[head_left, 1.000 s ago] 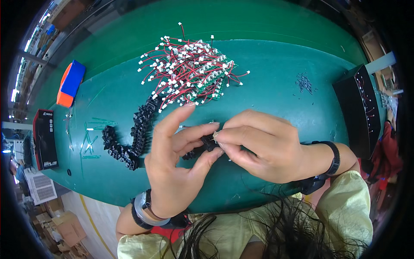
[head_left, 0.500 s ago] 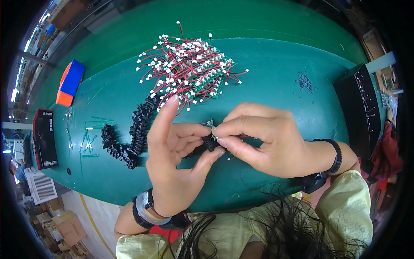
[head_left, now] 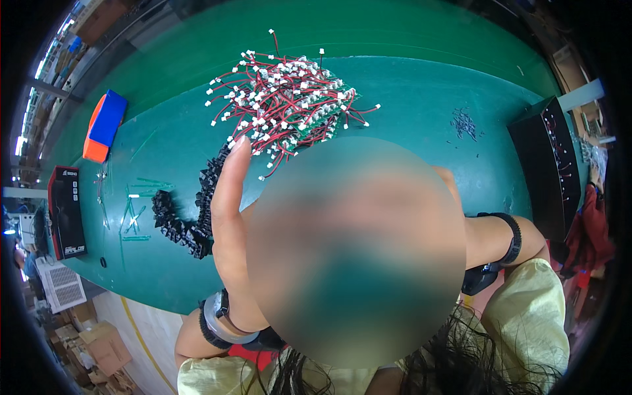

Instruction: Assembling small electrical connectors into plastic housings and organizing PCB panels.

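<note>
A round blurred patch covers the middle of the head view and hides most of both hands. One finger of my left hand [head_left: 229, 191] shows, stretched upward beside a row of black plastic parts [head_left: 187, 234]; its other fingers are hidden. Of my right hand [head_left: 446, 176] only an edge and the wrist show, so its grip cannot be seen. Whatever lies between the hands is hidden too. Just beyond them is a heap of small green circuit boards [head_left: 319, 128] with red and black wires [head_left: 280, 150] ending in white connectors [head_left: 303, 85].
Small dark pieces [head_left: 465, 124] lie scattered at the right, near a black box [head_left: 545, 171] with wired connectors. On the left are green strips [head_left: 135, 220], a blue and orange block [head_left: 107, 125] and a black-and-red box [head_left: 67, 212]. All are on a green tabletop [head_left: 408, 99].
A blur now covers the hands, which earlier met fingertip to fingertip at a small black part with a little board and wires. My left hand's raised finger has shifted left and slightly nearer.
</note>
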`<state>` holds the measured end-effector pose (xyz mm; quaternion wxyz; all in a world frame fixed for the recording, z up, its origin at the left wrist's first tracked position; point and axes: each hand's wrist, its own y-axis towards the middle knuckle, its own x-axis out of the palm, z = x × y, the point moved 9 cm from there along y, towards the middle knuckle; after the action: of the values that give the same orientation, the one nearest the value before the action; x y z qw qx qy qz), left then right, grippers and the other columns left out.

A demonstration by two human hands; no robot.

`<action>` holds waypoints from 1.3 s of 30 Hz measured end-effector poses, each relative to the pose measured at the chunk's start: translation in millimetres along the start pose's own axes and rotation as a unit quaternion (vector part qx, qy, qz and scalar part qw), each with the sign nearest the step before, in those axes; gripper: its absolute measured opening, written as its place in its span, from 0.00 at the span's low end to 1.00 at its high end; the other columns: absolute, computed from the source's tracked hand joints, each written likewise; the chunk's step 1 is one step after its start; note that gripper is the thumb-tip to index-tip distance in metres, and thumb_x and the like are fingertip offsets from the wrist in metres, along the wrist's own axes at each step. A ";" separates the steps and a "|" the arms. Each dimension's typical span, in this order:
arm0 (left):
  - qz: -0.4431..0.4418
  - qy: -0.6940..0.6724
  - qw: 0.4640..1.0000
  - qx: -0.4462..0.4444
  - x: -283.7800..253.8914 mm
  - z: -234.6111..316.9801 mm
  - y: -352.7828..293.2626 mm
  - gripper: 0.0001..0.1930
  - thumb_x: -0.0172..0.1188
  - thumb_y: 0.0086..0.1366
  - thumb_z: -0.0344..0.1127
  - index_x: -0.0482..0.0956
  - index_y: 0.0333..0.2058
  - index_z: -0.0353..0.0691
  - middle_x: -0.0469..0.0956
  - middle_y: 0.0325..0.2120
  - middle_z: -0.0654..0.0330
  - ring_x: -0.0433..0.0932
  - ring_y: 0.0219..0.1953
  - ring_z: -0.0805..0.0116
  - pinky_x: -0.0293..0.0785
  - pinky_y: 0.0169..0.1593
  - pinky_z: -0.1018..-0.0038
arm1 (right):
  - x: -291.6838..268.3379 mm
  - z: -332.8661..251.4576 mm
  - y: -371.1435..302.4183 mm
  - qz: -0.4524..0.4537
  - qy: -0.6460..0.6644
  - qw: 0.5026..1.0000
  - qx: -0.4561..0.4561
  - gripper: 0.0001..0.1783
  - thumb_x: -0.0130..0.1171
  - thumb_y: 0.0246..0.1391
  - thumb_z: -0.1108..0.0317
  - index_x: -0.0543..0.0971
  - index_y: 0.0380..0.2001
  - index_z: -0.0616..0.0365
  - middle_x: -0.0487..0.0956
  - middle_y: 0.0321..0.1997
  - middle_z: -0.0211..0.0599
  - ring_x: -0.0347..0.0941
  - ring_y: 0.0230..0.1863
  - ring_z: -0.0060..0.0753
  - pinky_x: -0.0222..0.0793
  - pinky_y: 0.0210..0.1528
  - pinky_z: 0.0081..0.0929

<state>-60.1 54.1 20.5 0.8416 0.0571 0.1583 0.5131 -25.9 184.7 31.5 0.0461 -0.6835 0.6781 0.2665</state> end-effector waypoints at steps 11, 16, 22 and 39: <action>-0.008 -0.027 1.000 0.008 -0.7 -9.0 -1.6 0.51 0.69 0.46 0.19 0.42 0.63 0.34 0.77 0.39 0.48 0.78 0.44 0.61 0.77 0.49 0.69 | 8.4 -5.3 -1.8 -0.010 -0.043 0.998 -0.044 0.08 0.63 0.45 0.80 0.80 0.33 0.63 0.78 0.32 0.38 0.76 0.29 0.24 0.72 0.27 0.21; 0.025 -0.127 0.990 -0.049 -4.7 -14.1 1.3 0.49 0.66 0.47 0.15 0.44 0.63 0.34 0.77 0.39 0.49 0.78 0.46 0.63 0.76 0.49 0.72 | 7.6 18.0 -0.1 -0.043 0.221 0.970 0.089 0.07 0.59 0.53 0.72 0.77 0.35 0.63 0.75 0.34 0.34 0.70 0.33 0.22 0.68 0.34 0.23; 0.017 -0.130 0.990 -0.059 -3.5 -15.4 2.3 0.48 0.64 0.48 0.13 0.44 0.63 0.35 0.77 0.39 0.50 0.77 0.46 0.64 0.76 0.47 0.75 | 28.3 35.8 -7.4 -0.060 0.418 0.875 0.236 0.15 0.59 0.54 0.72 0.72 0.43 0.65 0.74 0.37 0.31 0.69 0.41 0.16 0.69 0.43 0.17; -0.008 -0.196 0.977 -0.088 1.0 -28.0 -0.3 0.36 0.60 0.53 0.14 0.54 0.60 0.29 0.75 0.35 0.55 0.77 0.42 0.69 0.76 0.48 0.75 | 13.9 35.0 -2.2 -0.031 0.265 0.953 0.144 0.07 0.57 0.48 0.81 0.75 0.33 0.67 0.77 0.28 0.35 0.74 0.32 0.20 0.74 0.37 0.22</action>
<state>-68.6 52.9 -6.2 0.8622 0.0812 -0.0555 0.4969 -35.2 187.2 -5.0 -0.0287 -0.7363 0.6755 -0.0261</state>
